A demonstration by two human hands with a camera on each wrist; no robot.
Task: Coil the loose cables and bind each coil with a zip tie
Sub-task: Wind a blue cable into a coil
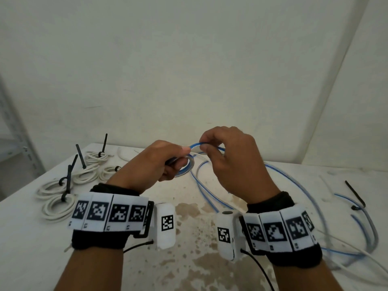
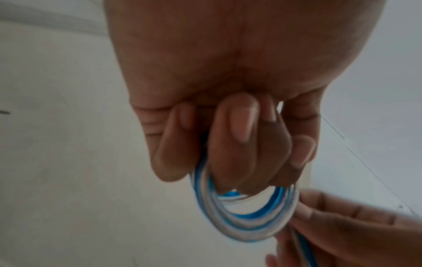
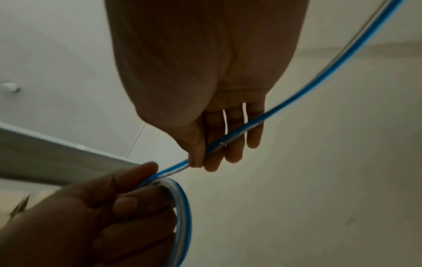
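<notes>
A blue-and-clear cable is partly wound into a small coil (image 1: 185, 168) above the middle of the white table (image 1: 31, 238). My left hand (image 1: 168, 162) grips that coil (image 2: 246, 215), with fingers curled through its loops. Just right of it, my right hand (image 1: 212, 148) pinches the loose run of the same cable (image 3: 228, 139) between thumb and forefinger. The rest of the cable (image 1: 315, 198) trails in long loops over the table's right side. A black zip tie (image 1: 357, 196) lies at the far right.
Several white cable coils (image 1: 56, 204) bound with black zip ties (image 1: 80, 156) lie on the left part of the table. A white wall rises close behind. A grey metal shelf frame (image 1: 12, 131) stands at the far left.
</notes>
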